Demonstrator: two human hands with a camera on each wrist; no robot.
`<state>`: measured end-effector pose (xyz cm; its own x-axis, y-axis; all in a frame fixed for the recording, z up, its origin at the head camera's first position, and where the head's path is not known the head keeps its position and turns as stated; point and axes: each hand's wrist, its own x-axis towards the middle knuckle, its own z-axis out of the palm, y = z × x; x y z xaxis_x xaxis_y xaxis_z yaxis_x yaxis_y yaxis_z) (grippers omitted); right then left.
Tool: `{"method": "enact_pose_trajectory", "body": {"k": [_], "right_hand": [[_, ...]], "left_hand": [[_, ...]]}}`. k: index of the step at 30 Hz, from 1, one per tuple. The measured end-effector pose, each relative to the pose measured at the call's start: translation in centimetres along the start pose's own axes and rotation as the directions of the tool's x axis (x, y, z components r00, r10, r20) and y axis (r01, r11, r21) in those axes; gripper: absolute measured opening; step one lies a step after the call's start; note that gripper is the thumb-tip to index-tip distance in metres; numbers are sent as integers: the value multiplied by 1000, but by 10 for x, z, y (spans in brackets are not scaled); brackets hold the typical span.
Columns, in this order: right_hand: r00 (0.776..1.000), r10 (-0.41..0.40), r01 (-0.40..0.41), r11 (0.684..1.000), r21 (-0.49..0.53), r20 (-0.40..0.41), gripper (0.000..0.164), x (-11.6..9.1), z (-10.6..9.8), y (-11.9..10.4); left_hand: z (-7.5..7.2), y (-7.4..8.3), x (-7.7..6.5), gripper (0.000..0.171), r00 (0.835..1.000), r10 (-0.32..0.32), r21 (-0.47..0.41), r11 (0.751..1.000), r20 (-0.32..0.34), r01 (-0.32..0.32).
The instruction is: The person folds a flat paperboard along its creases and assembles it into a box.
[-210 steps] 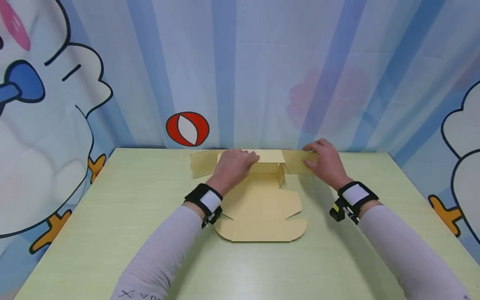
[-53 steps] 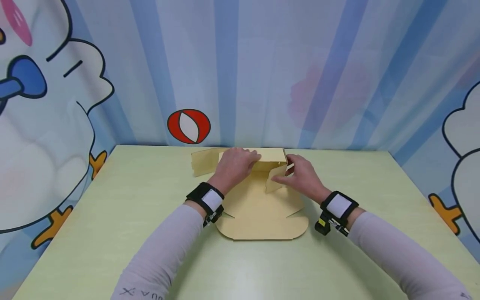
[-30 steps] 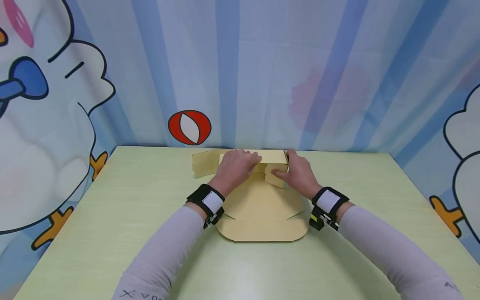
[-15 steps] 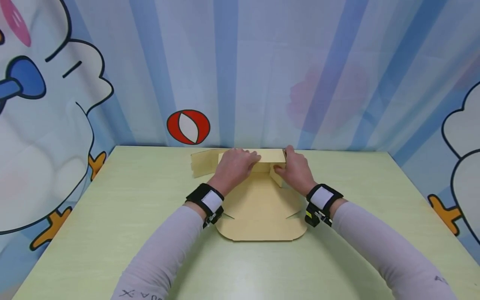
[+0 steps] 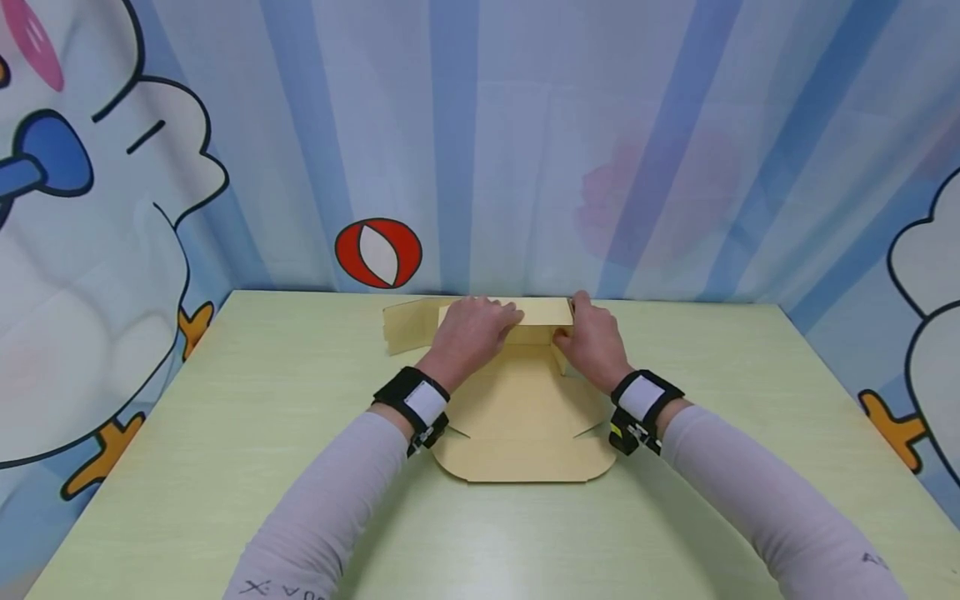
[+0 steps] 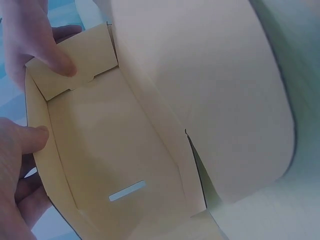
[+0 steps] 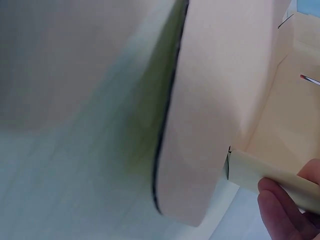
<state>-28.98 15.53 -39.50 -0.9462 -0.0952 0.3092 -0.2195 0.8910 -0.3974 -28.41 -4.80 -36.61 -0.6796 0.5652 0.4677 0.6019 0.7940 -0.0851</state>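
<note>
Your cardboard box (image 5: 528,392) stands part-folded near the table's (image 5: 187,417) far edge, its tray (image 6: 100,140) long from left to right, lid (image 5: 525,457) pointing toward you. Right flap (image 6: 96,47) is turned in; left flap (image 5: 407,325) (sticking out) seems unfinished. Your left hand (image 5: 468,337), curled, grips the top wall (image 5: 547,312); your right hand (image 5: 594,342) pinches the right end.

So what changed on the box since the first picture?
The right flap stuck out sideways; now it's folded into the box. The right hand moved left and pinches it there. Same as before: the left hand grips the box and the left flap sticks out.
</note>
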Motion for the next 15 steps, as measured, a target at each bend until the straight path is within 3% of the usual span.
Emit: {"method": "enact_pose_trajectory", "body": {"k": [15], "right_hand": [[999,2,-3,1000,-18,-36,30,2,5,-1]], "left_hand": [[2,-2,0,18,1000,15,20,1000,-5,-15]]}}
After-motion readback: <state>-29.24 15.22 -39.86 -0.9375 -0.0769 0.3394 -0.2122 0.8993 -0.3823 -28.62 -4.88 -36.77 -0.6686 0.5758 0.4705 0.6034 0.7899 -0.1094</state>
